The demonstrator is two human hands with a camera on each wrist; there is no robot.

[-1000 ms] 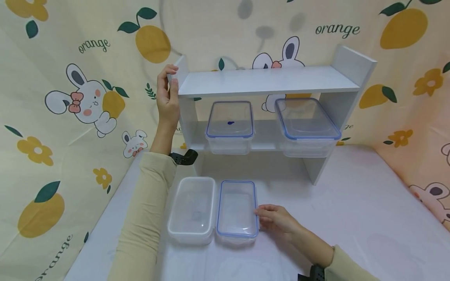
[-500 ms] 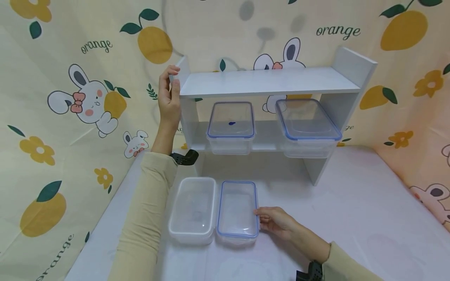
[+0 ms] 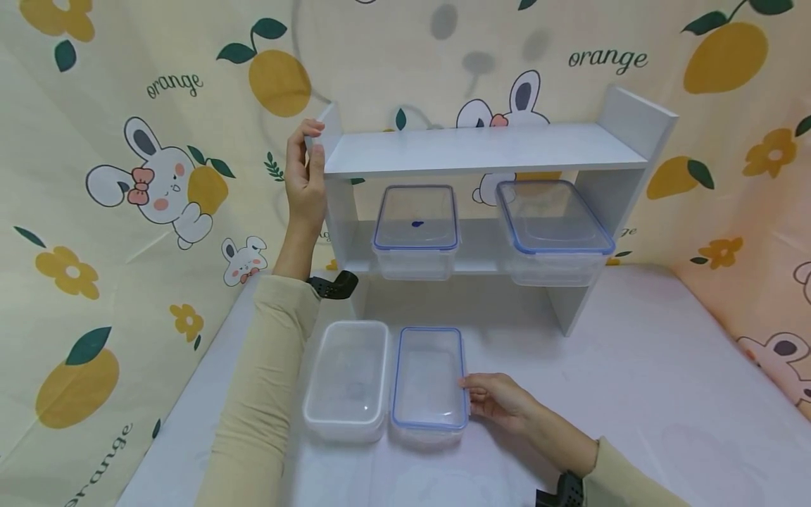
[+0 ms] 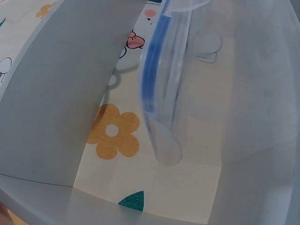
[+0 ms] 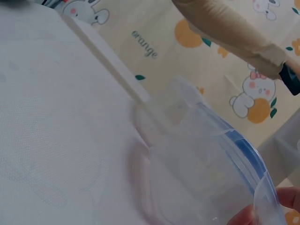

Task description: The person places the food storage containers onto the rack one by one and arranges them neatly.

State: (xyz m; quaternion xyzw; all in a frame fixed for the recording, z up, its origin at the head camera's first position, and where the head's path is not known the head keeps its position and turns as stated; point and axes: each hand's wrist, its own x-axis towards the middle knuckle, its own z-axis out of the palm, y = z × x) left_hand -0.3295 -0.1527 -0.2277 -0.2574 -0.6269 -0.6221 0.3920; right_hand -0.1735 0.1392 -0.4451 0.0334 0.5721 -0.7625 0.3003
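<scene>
My left hand (image 3: 305, 179) holds the left side panel of a white two-tier shelf (image 3: 488, 149), thumb in front and fingers at its upper edge. On the table, my right hand (image 3: 503, 403) pinches the right edge of a clear food container (image 3: 429, 380) with a blue-rimmed lid. The right wrist view shows fingertips (image 5: 288, 197) on either side of this container's clear side flap (image 5: 267, 199). Just left of it stands a clear container with a whitish rim (image 3: 347, 377).
Two more blue-rimmed containers stand on the middle shelf, a smaller one on the left (image 3: 415, 229) and a larger one on the right (image 3: 557, 218). Both jut past the shelf's front edge. A patterned cloth (image 3: 393, 56) hangs behind, and a white cloth covers the table (image 3: 633, 394).
The head view has shifted very slightly. Both hands keep their hold, and the containers and shelf stay where they were.
</scene>
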